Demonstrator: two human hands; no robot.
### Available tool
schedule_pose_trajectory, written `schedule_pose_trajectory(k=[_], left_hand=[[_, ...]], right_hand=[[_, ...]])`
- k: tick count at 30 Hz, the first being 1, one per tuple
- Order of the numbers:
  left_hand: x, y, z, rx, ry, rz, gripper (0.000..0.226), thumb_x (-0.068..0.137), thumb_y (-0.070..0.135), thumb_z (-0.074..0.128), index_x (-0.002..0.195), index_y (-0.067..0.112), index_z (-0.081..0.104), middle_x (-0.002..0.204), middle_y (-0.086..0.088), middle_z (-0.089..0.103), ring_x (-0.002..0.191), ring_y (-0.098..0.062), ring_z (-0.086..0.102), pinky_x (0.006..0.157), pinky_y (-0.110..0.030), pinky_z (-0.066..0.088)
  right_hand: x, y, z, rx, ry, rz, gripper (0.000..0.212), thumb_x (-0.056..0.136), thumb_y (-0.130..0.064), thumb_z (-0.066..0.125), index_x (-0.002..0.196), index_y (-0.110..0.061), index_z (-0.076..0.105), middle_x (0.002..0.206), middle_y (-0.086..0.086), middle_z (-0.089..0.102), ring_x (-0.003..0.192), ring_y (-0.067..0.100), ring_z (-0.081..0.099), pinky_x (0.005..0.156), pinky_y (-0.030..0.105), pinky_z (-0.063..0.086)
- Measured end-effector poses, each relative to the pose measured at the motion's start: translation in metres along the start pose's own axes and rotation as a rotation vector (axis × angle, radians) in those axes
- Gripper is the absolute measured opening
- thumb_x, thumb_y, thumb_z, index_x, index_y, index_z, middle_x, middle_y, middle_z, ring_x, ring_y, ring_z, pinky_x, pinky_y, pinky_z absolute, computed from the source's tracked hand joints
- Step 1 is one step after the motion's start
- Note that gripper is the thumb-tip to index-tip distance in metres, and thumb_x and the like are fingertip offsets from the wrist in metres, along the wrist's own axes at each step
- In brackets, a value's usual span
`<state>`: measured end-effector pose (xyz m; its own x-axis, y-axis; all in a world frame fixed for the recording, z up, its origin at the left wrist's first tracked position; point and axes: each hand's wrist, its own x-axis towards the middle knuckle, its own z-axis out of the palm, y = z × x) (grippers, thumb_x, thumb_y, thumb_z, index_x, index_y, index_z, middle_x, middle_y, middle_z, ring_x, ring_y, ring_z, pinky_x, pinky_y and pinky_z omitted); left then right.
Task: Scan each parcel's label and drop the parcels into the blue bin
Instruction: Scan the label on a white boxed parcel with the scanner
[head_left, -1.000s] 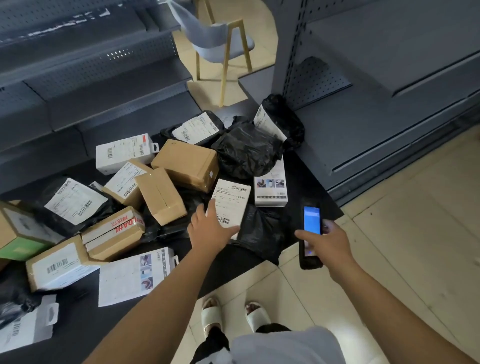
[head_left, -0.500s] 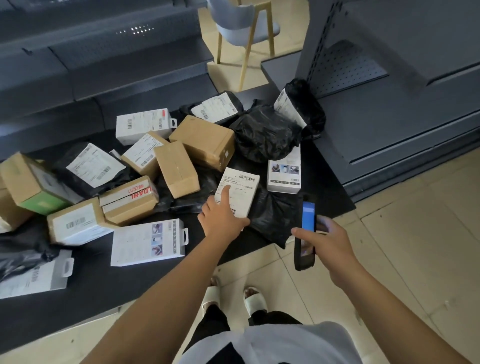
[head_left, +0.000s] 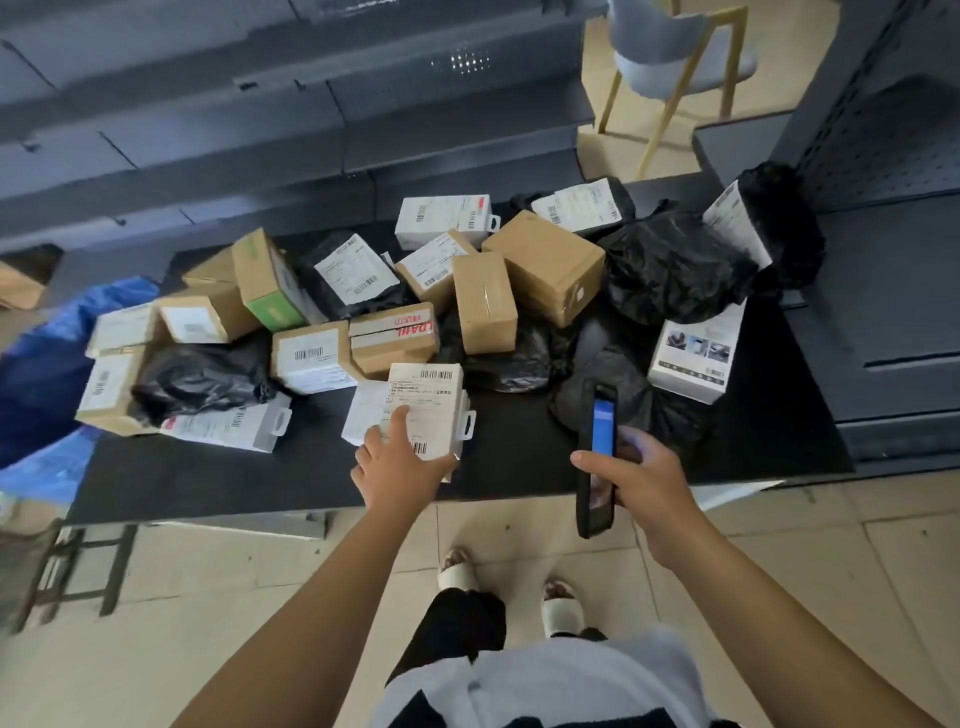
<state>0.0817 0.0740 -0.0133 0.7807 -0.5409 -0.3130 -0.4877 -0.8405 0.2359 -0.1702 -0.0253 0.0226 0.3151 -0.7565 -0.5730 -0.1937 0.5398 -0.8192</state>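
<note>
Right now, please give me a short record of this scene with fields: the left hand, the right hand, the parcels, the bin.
left hand: left hand holds white labelled parcel above the black table
right hand: right hand grips scanner, blue screen lit
parcels: many boxes and black bags lie piled on the table
bin: blue bin at the table's left end

Left hand (head_left: 400, 470) grips white parcel (head_left: 428, 410); right hand (head_left: 641, 475) grips scanner (head_left: 598, 457)

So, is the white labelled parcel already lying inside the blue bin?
No, the white labelled parcel is held by the left hand above the black table, while the blue bin is far left.
</note>
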Motion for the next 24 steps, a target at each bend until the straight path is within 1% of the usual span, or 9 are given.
schedule_pose_trajectory(k=[6, 10, 11, 13, 14, 16, 19, 20, 24], left_hand=[[0.02, -0.008, -0.005, 0.002, -0.057, -0.046, 0.091, 0.077, 0.06, 0.072, 0.151, 0.036, 0.024, 0.15, -0.014, 0.034, 0.136, -0.038, 0.034, 0.113, -0.051, 0.026], [0.019, -0.005, -0.011, 0.002, -0.028, -0.037, 0.096, 0.078, 0.071, 0.068, 0.153, 0.036, 0.02, 0.163, -0.013, 0.018, 0.148, -0.038, 0.021, 0.119, -0.055, 0.018], [0.016, -0.003, -0.015, -0.041, 0.009, -0.014, 0.093, 0.08, 0.07, 0.067, 0.153, 0.035, 0.023, 0.164, -0.011, 0.018, 0.149, -0.037, 0.02, 0.119, -0.056, 0.018], [0.007, 0.0, -0.026, -0.265, 0.021, 0.045, 0.078, 0.083, 0.062, 0.07, 0.148, 0.033, 0.038, 0.158, -0.006, 0.032, 0.145, -0.032, 0.031, 0.116, -0.055, 0.028], [0.0, 0.003, -0.034, -0.435, -0.032, 0.064, 0.067, 0.085, 0.056, 0.072, 0.142, 0.033, 0.046, 0.151, -0.002, 0.044, 0.139, -0.027, 0.04, 0.112, -0.051, 0.038], [-0.019, 0.01, -0.052, -0.746, -0.266, 0.083, 0.045, 0.086, 0.048, 0.074, 0.127, 0.035, 0.06, 0.13, 0.01, 0.06, 0.125, -0.016, 0.054, 0.098, -0.036, 0.047], [-0.045, 0.021, -0.07, -0.996, -0.566, 0.124, 0.043, 0.083, 0.043, 0.079, 0.123, 0.035, 0.065, 0.125, 0.009, 0.066, 0.117, -0.014, 0.063, 0.094, -0.032, 0.055], [-0.05, 0.024, -0.073, -1.048, -0.609, 0.129, 0.044, 0.083, 0.038, 0.079, 0.125, 0.034, 0.064, 0.128, 0.006, 0.065, 0.116, -0.015, 0.065, 0.091, -0.032, 0.057], [-0.063, 0.028, -0.081, -1.207, -0.655, 0.12, 0.044, 0.086, 0.021, 0.076, 0.128, 0.021, 0.064, 0.132, -0.009, 0.061, 0.11, -0.019, 0.069, 0.084, -0.031, 0.058]], right_hand=[[-0.004, -0.003, 0.016, -0.054, -0.049, 0.001, 0.07, 0.07, -0.024, 0.092, 0.133, -0.017, 0.06, 0.116, 0.011, 0.07, 0.103, 0.032, 0.07, 0.093, 0.054, 0.06], [-0.007, -0.003, 0.02, -0.076, -0.086, -0.001, 0.065, 0.075, -0.02, 0.09, 0.133, -0.014, 0.061, 0.114, 0.011, 0.071, 0.103, 0.032, 0.07, 0.091, 0.052, 0.06], [-0.008, -0.003, 0.021, -0.091, -0.104, -0.005, 0.068, 0.073, -0.024, 0.091, 0.133, -0.015, 0.061, 0.114, 0.011, 0.071, 0.102, 0.031, 0.07, 0.088, 0.049, 0.061], [-0.01, -0.006, 0.021, -0.113, -0.146, -0.001, 0.082, 0.06, -0.039, 0.092, 0.133, -0.016, 0.062, 0.113, 0.009, 0.072, 0.099, 0.028, 0.071, 0.084, 0.043, 0.061], [-0.011, -0.01, 0.021, -0.125, -0.177, 0.0, 0.087, 0.055, -0.043, 0.09, 0.133, -0.016, 0.063, 0.112, 0.008, 0.073, 0.097, 0.026, 0.071, 0.081, 0.041, 0.06], [-0.015, -0.016, 0.021, -0.163, -0.265, -0.011, 0.078, 0.061, -0.037, 0.088, 0.132, -0.017, 0.064, 0.11, 0.007, 0.074, 0.092, 0.022, 0.071, 0.078, 0.035, 0.059], [-0.019, -0.028, 0.023, -0.226, -0.408, -0.025, 0.047, 0.08, -0.015, 0.085, 0.124, -0.02, 0.069, 0.106, 0.005, 0.078, 0.093, 0.025, 0.073, 0.081, 0.038, 0.059], [-0.021, -0.031, 0.024, -0.253, -0.458, -0.029, 0.043, 0.082, -0.013, 0.084, 0.122, -0.022, 0.07, 0.107, 0.005, 0.078, 0.096, 0.026, 0.074, 0.083, 0.037, 0.06], [-0.029, -0.042, 0.034, -0.347, -0.587, -0.04, 0.053, 0.071, -0.03, 0.081, 0.123, -0.027, 0.07, 0.114, 0.006, 0.076, 0.106, 0.023, 0.072, 0.092, 0.039, 0.059]])
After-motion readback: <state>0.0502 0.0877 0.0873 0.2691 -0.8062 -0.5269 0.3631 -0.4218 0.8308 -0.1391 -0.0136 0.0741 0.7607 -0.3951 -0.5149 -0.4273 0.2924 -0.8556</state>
